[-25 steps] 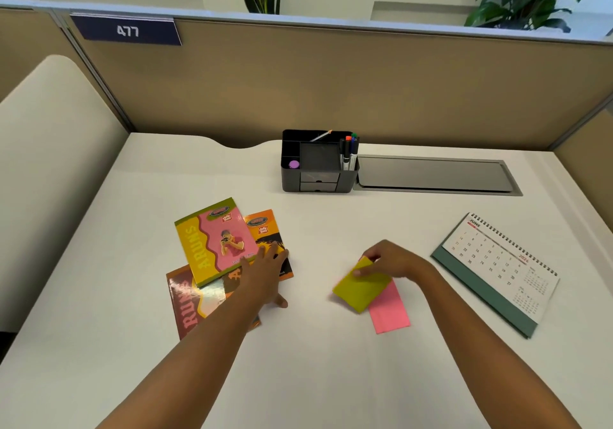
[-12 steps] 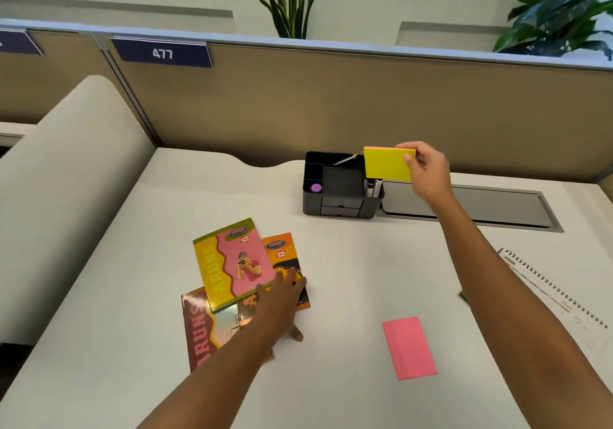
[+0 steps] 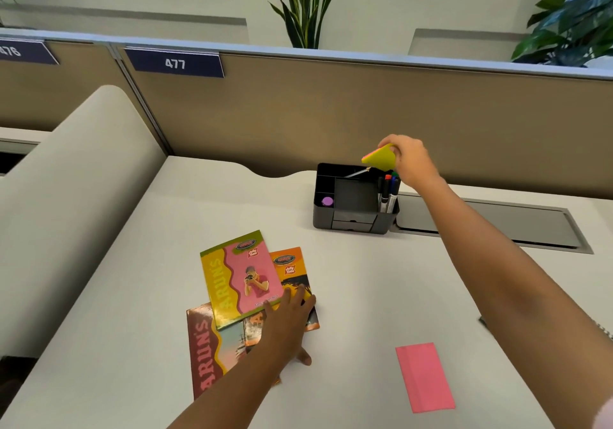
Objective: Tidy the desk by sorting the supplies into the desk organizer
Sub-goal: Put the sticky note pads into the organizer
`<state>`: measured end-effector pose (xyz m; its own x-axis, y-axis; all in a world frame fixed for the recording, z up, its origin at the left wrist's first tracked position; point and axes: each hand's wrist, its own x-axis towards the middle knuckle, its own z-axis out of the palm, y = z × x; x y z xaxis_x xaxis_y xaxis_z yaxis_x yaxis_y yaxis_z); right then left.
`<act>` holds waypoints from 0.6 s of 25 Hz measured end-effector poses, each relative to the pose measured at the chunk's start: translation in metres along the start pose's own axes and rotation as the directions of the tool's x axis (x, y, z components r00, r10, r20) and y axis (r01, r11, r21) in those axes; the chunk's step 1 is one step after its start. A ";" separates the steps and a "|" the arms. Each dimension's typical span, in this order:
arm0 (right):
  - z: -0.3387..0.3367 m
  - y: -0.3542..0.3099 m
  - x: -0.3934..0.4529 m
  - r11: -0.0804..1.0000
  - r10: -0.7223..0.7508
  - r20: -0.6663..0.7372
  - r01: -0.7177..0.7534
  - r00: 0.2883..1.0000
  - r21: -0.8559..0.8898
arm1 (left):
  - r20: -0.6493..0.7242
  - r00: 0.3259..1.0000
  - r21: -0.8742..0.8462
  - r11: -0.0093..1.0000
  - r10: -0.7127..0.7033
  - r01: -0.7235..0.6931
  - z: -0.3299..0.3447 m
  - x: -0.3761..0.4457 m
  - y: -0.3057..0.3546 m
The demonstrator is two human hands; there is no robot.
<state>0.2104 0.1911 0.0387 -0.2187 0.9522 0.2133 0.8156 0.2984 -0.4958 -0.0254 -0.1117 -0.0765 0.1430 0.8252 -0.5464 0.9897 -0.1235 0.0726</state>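
A black desk organizer stands at the back of the white desk, with markers in its right slot and a purple item in its left one. My right hand grips a yellow sticky-note pad, tilted, just above the organizer's back right corner. My left hand rests flat, fingers spread, on three overlapping notebooks at the front left. A pink sticky-note pad lies on the desk at the front right.
A tan partition wall runs behind the desk. A grey cable-tray lid sits flush in the desktop right of the organizer. A spiral calendar's edge shows at the far right. A cream side panel borders the left.
My right hand lifted the yellow pad off the pink one, carried it to the organizer, and now tilts it over the back right corner. My left hand stayed on the notebooks.
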 end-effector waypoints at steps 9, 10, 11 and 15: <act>0.013 -0.010 0.029 0.901 0.011 0.339 0.138 0.941 -0.410 | 0.005 1.000 -0.020 1.000 0.000 0.000 0.001 0.002 -0.002; 0.015 -0.005 0.030 0.920 0.014 0.328 0.116 0.945 -0.375 | 0.005 1.000 -0.018 1.000 0.000 0.000 0.001 0.003 -0.001; 0.015 -0.003 0.030 0.941 0.027 0.303 0.078 0.953 -0.330 | 0.005 1.000 -0.017 1.000 0.000 0.000 0.001 0.003 -0.001; 0.008 0.000 0.015 0.986 0.056 0.129 -0.035 0.990 -0.163 | 0.006 1.000 -0.019 1.000 0.000 0.000 -0.001 0.000 -0.002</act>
<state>0.2025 0.2063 0.0349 -0.2399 0.9680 0.0742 0.8991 0.2504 -0.3590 -0.0269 -0.1109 -0.0760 0.1426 0.8218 -0.5516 0.9897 -0.1124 0.0884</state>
